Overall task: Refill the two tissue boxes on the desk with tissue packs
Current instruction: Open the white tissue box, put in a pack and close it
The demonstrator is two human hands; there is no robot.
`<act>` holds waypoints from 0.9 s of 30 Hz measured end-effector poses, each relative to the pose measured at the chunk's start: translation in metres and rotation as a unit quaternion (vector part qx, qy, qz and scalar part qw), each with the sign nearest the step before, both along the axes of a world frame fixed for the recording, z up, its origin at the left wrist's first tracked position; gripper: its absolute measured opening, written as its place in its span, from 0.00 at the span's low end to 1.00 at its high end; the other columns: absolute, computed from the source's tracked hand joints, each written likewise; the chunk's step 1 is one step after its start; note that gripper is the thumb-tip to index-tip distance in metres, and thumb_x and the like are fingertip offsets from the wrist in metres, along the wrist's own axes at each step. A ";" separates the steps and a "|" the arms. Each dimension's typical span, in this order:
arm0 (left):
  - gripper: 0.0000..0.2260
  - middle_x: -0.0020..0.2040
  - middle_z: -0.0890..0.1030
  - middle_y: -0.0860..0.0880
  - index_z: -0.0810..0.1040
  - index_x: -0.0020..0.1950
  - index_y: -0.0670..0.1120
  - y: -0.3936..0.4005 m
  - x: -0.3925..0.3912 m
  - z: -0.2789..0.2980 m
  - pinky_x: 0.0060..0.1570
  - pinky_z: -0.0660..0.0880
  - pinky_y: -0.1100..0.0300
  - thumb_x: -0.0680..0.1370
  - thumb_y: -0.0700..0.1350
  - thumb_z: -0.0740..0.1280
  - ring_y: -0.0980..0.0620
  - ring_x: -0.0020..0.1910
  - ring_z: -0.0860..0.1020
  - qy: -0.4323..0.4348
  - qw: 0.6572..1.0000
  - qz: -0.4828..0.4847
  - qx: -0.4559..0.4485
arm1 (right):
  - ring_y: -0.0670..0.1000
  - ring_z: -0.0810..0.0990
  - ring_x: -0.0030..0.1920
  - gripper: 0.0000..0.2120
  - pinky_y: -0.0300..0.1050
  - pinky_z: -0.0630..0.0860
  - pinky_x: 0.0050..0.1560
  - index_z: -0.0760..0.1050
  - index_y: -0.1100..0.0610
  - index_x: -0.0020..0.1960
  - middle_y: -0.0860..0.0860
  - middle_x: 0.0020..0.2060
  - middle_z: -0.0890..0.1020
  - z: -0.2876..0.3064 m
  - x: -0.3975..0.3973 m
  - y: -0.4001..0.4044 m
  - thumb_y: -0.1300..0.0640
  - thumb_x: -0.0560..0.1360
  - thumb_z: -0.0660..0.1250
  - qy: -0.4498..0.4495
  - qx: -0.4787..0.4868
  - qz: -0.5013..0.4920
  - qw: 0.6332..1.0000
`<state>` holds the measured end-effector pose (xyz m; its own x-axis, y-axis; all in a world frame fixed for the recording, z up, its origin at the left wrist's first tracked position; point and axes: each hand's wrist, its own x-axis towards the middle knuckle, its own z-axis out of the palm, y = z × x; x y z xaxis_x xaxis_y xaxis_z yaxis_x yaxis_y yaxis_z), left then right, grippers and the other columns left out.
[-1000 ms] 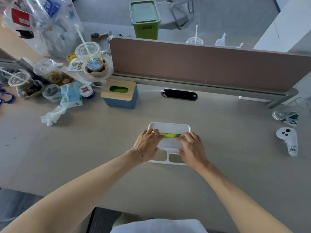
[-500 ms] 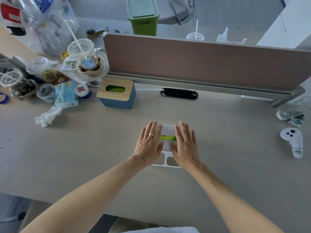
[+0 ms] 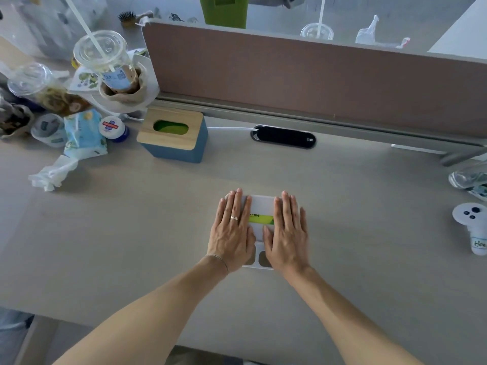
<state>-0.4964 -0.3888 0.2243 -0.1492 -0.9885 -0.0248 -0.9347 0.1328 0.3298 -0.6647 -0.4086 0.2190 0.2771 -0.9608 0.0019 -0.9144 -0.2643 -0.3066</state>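
A head-worn camera looks down at a pale surface backed by a brown partition. Both hands lie flat, palms down, side by side on a white tissue box near the middle of the surface. The left hand, wearing a ring, covers the box's left part; the right hand covers its right part. Each grip is spread, fingers straight and close together, pressing on the lid without curling round anything. Between the hands, a green tissue pack shows through the lid's slot. Two openings in the box's near edge show between the wrists.

A second tissue box, blue with a wooden lid, stands well apart, further back and to the left, near the partition. Green shows in its oval slot. Left of it lie plastic cups, wrappers and a crumpled tissue. A white controller rests at the far right.
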 end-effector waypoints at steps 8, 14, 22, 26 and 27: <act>0.31 0.83 0.40 0.43 0.46 0.83 0.47 0.001 0.002 0.012 0.78 0.50 0.42 0.82 0.52 0.53 0.44 0.81 0.39 0.019 0.998 0.010 0.066 | 0.58 0.46 0.81 0.34 0.63 0.50 0.78 0.49 0.59 0.81 0.58 0.81 0.49 0.016 -0.001 0.001 0.46 0.81 0.54 0.005 0.051 0.003 0.999; 0.28 0.78 0.63 0.44 0.55 0.81 0.53 0.021 0.007 0.035 0.61 0.72 0.51 0.83 0.47 0.60 0.43 0.70 0.69 0.263 0.908 0.281 0.166 | 0.58 0.69 0.73 0.29 0.50 0.69 0.67 0.64 0.55 0.76 0.55 0.73 0.72 0.035 -0.013 0.024 0.54 0.77 0.66 -0.296 0.240 -0.269 0.885; 0.35 0.62 0.81 0.49 0.62 0.78 0.56 -0.009 0.003 0.055 0.60 0.76 0.50 0.72 0.63 0.64 0.46 0.58 0.80 0.388 0.818 0.345 0.248 | 0.51 0.83 0.48 0.11 0.47 0.75 0.46 0.75 0.50 0.55 0.48 0.45 0.85 0.063 -0.002 0.002 0.60 0.74 0.68 -0.418 0.288 -0.323 0.799; 0.41 0.65 0.79 0.45 0.57 0.80 0.55 -0.052 0.011 0.067 0.62 0.75 0.48 0.69 0.62 0.63 0.43 0.61 0.79 0.385 0.827 0.332 0.240 | 0.50 0.83 0.49 0.17 0.46 0.74 0.47 0.74 0.49 0.60 0.48 0.48 0.84 0.081 0.007 -0.041 0.62 0.73 0.67 -0.444 0.270 -0.304 0.799; 0.42 0.66 0.78 0.45 0.55 0.80 0.55 -0.065 0.013 0.070 0.62 0.75 0.48 0.68 0.62 0.63 0.42 0.61 0.78 0.382 0.831 0.326 0.238 | 0.50 0.83 0.50 0.19 0.45 0.74 0.47 0.73 0.49 0.62 0.48 0.49 0.84 0.082 0.009 -0.053 0.61 0.73 0.67 -0.446 0.268 -0.300 0.799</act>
<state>-0.4832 -0.4533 0.2939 0.2621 -0.7705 -0.5811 -0.2496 -0.6358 0.7304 -0.6556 -0.4613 0.3013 -0.1146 -0.8493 -0.5153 -0.1817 0.5279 -0.8296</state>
